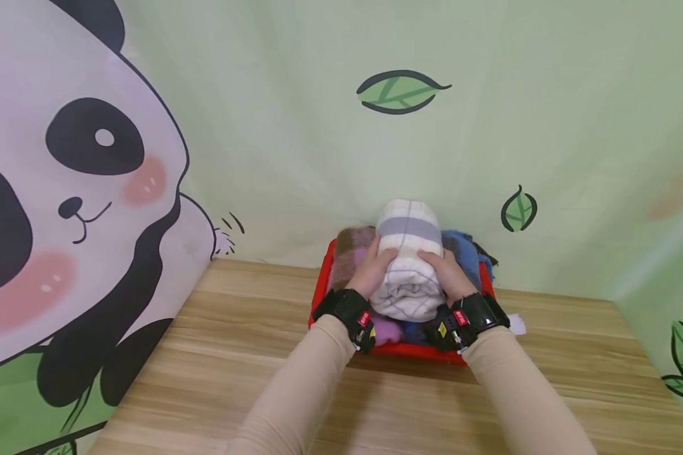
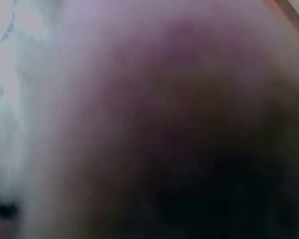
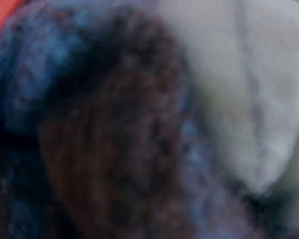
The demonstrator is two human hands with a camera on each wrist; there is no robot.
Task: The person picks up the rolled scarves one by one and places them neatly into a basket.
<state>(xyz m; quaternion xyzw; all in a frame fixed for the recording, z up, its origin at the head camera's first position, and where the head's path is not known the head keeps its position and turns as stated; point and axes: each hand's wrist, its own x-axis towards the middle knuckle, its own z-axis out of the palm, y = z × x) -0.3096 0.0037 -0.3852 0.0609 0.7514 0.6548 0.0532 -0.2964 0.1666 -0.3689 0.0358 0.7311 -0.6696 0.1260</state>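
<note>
A thick roll of white striped cloth (image 1: 408,265), with a broad blue-grey band and thin lines, sits in a red plastic basket (image 1: 324,272) on top of other fabric. My left hand (image 1: 371,268) grips its left side, thumb laid over the near face. From the right, my right hand (image 1: 448,272) holds the same roll, its thumb opposite the left one. Most fingers of both hands are hidden behind the roll. White cloth (image 3: 274,89) shows beside fuzzy blue-and-brown fabric in the right wrist view. The left wrist view is dark and blurred.
Pink-and-brown fuzzy fabric (image 1: 350,249) fills the basket's left side, blue fuzzy fabric (image 1: 463,253) its right. A white tag (image 1: 516,324) lies right of the basket. The wooden table (image 1: 250,316) meets a green backdrop (image 1: 296,126) printed with a panda and leaves.
</note>
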